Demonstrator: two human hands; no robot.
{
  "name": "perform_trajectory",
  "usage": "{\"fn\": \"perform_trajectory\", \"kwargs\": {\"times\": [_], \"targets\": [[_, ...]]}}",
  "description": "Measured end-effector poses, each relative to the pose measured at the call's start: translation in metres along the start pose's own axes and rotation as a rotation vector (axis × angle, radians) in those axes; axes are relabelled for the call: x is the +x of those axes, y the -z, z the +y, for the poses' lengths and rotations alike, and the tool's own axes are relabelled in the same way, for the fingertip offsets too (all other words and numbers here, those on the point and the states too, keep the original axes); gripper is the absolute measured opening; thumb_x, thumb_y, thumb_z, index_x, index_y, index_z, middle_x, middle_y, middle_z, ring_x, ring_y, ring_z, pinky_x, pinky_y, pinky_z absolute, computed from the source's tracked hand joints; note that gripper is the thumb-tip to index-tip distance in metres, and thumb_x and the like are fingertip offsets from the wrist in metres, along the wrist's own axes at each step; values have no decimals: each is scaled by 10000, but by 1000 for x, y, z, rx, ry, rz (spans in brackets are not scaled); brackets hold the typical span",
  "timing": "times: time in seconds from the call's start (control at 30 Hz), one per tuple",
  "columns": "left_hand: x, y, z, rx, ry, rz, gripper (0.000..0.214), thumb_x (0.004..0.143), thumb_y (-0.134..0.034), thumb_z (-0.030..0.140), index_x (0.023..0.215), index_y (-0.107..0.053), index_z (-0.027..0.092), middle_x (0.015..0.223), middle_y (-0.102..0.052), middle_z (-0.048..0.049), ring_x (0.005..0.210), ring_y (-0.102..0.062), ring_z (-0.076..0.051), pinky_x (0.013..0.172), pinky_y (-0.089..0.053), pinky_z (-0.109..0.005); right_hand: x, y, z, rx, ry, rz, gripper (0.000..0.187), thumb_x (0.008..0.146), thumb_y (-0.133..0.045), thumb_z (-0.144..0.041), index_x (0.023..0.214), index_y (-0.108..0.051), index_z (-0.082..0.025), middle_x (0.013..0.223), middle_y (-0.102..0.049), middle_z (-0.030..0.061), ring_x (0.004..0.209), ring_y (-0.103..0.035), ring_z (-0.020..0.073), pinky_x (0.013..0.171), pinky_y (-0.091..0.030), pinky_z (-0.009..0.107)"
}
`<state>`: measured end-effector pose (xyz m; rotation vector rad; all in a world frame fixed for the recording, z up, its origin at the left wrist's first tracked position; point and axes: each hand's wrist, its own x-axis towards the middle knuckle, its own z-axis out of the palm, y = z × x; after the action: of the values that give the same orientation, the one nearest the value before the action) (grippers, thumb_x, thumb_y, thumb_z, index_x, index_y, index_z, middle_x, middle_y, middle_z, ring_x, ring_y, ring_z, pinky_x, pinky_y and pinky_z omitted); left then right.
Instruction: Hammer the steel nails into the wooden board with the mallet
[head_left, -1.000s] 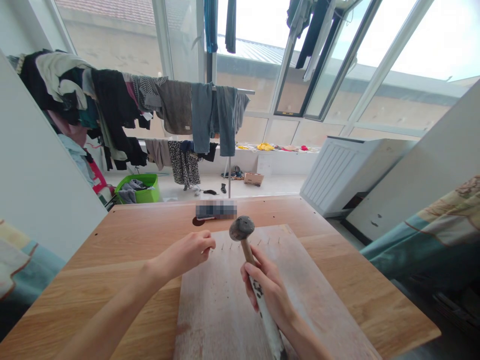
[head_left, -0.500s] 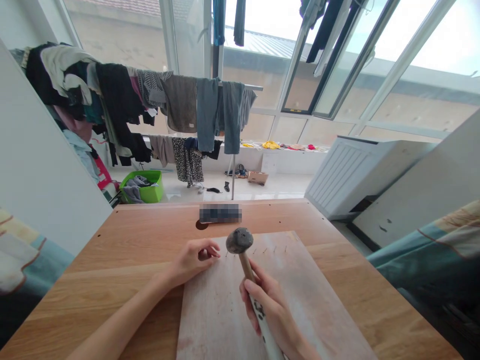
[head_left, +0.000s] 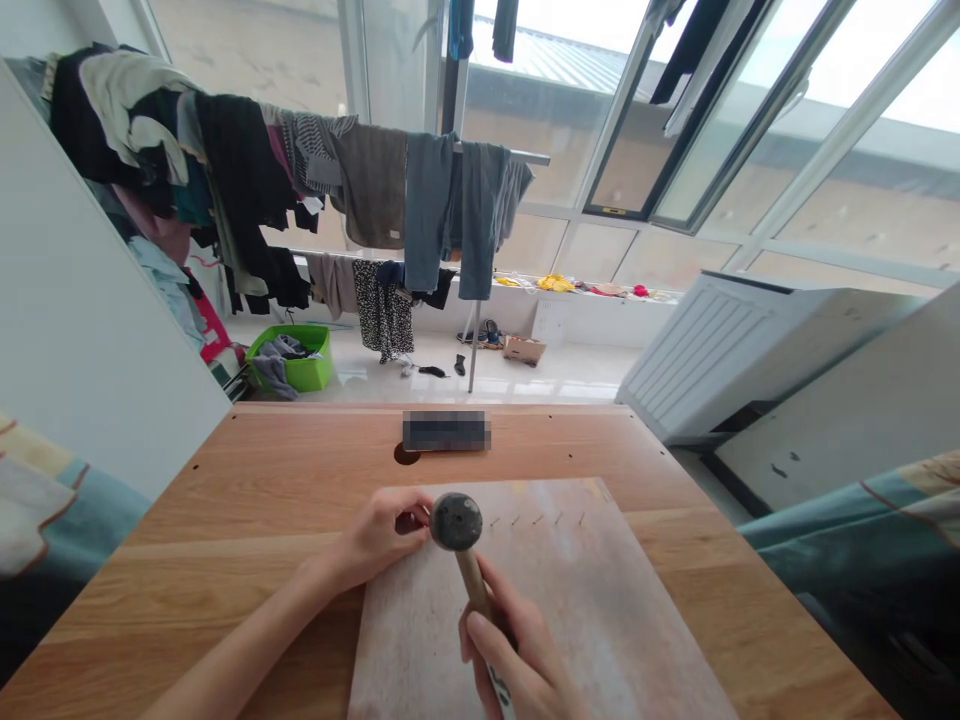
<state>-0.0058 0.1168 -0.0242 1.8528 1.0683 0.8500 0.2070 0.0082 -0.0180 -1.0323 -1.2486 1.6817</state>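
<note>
Gripping the hammer [head_left: 456, 521] by its handle, the right hand [head_left: 525, 650] sits at about five o'clock from the hammer's head, its fingers wrapped around the shaft. The head hangs over the far part of the board [head_left: 615, 620], towards its eleven o'clock. The left hand [head_left: 386, 540] lies at nine o'clock from the head, fingers curled with thumb and forefinger drawn together; whether they pinch a nail I cannot tell, as the head hides the tips. That closeness looks like the main danger: a swing straying towards nine o'clock could crush a fingertip, all the more because the head blocks the view of the spot beneath it. The row of nails [head_left: 538, 521] at three o'clock stands slanted, tops leaning towards one o'clock, so an off-centre blow would probably bend one or knock it flat. The board rests on the table [head_left: 187, 560] with no clamp visible, and could skid or turn under a glancing hit. A nail driven too deep might reach the tabletop. At twelve o'clock, past the board's far edge, a pixelated object [head_left: 446, 430] could catch a loose nail.
</note>
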Motion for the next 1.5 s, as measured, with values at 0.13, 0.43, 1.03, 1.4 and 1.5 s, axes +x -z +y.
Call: {"fn": "perform_trajectory", "kwargs": {"times": [0.13, 0.43, 1.03, 1.4, 1.5], "targets": [[0, 1, 3, -11, 4, -2, 137, 788, -663, 177, 902, -738, 156, 802, -750, -14, 723, -663, -151, 683, -494, -225, 2, 0, 5, -78, 1, -8, 660, 936, -506, -571, 1495, -412, -233, 771, -616, -11, 320, -412, 24, 291, -272, 141], [-1, 1, 2, 38, -24, 0, 144, 803, -675, 193, 933, -739, 197, 843, -758, 1, 750, -672, -153, 687, -493, -222, 3, -3, 5, -69, -23, 10, 737, 883, -568, -618, 1459, -408, -187, 737, -614, -15, 333, -394, 27, 310, -264, 146], [1, -1, -1, 264, -129, 79, 289, 816, -671, 290, 1095, -634, 224, 888, -659, -1, 766, -620, -151, 738, -525, -273, -82, 43, 0, -28, -189, 677, 506, 785, -685, -656, 994, -604, -203, 596, -545, -62, 367, -464, 90, 292, -340, 185], [-143, 13, 19, 645, -182, 218, 322, 913, -577, 316, 1233, -600, 334, 1382, -599, -34, 1208, -641, -264, 972, -583, -380, -123, 101, 9, -1146, 223, 825, 416, 940, -499, -557, 1117, -685, -230, 987, -752, 100, 934, -713, 292, 859, -576, 455], [-169, 2, 25, 658, -273, 115, 489, 835, -636, 327, 1302, -570, 455, 1370, -636, 19, 1109, -701, -262, 871, -635, -327, -137, 119, 21, -1495, 376, 748, 429, 966, -493, -511, 1271, -635, -245, 1164, -735, 99, 1134, -640, 318, 947, -511, 481]]}}
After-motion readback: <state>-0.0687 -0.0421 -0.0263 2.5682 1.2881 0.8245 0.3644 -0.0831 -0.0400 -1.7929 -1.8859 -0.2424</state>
